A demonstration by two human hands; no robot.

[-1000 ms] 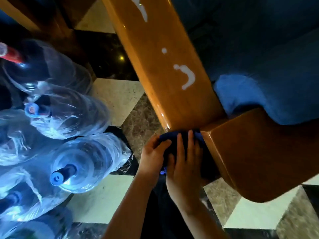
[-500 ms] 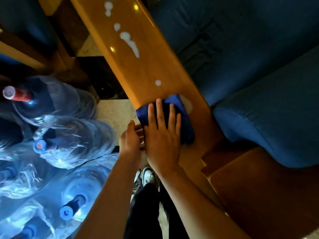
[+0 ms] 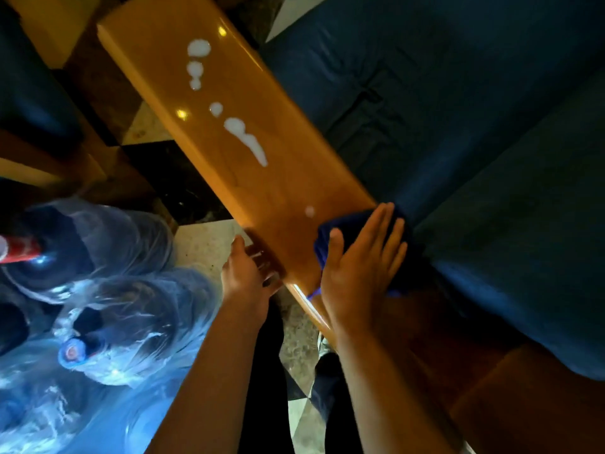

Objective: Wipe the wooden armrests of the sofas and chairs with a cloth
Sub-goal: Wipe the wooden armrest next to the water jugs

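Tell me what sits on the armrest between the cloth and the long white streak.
In the head view, one small white drop lies near the cloth; otherwise the armrest is bare wood up to the long white streak.

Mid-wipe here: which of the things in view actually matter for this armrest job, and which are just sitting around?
Part of the job:
wooden armrest
blue cloth, flat under the right hand
white blobs on the armrest
left hand, at the armrest's outer edge

Just lying about:
water bottles on the floor
sofa cushions
tiled floor

Bare forearms [image 3: 209, 371], dark trousers [image 3: 265, 388]
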